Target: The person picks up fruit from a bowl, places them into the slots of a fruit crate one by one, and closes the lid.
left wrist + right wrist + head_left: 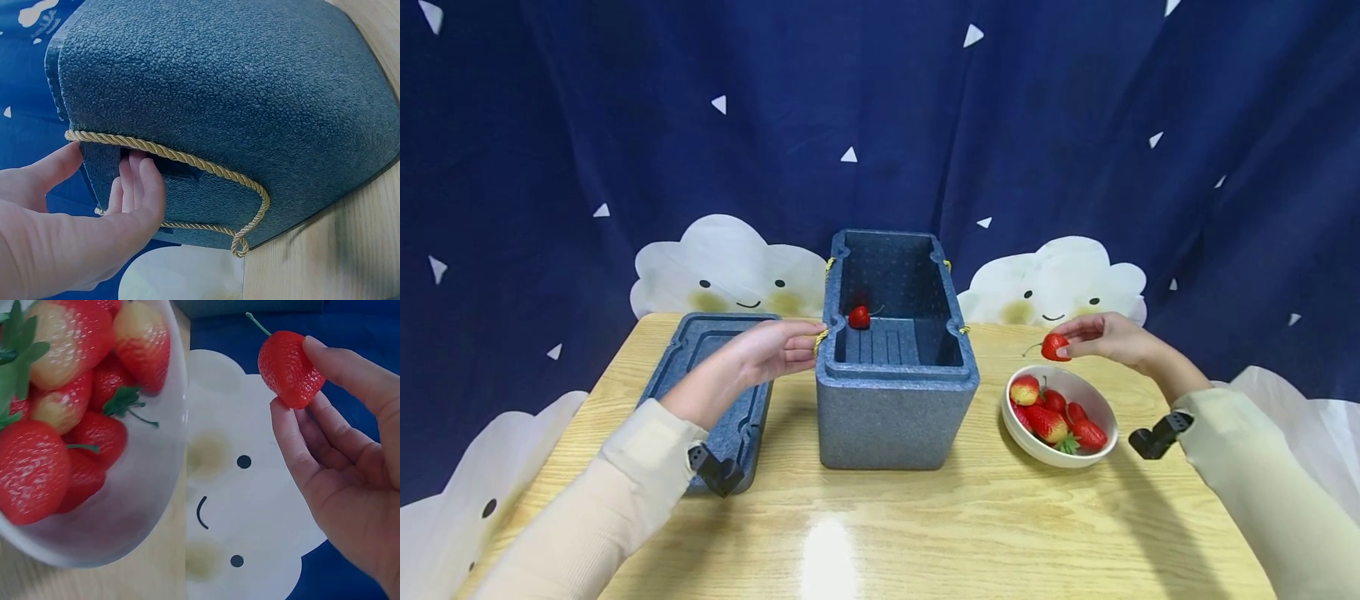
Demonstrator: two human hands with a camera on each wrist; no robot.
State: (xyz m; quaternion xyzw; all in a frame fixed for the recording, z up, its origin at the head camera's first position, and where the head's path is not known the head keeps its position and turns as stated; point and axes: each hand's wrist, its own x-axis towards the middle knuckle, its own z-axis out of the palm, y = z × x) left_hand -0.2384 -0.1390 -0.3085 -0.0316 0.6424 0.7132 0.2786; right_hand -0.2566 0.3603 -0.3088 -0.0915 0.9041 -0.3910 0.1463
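Note:
At the side of a blue-grey foam box (895, 417), my left hand (775, 350) reaches up beside the yellow rope handle (169, 152). In the left wrist view one fingertip meets the box at the rope's upper end, and the other fingers are loosely bent near the recess under the rope. My right hand (1101, 340) pinches a red strawberry (289, 370) with a thin green stem between thumb and fingertips, above the white bowl (1026, 442). Several strawberries (1047, 423) fill that bowl. Another strawberry (859, 317) with a stem lies inside the box.
A blue-grey lid (747, 417) lies flat on the wooden table (970, 533), left of the box and partly under my left forearm. Behind the table hangs a dark blue curtain (775, 167) with white clouds and triangles.

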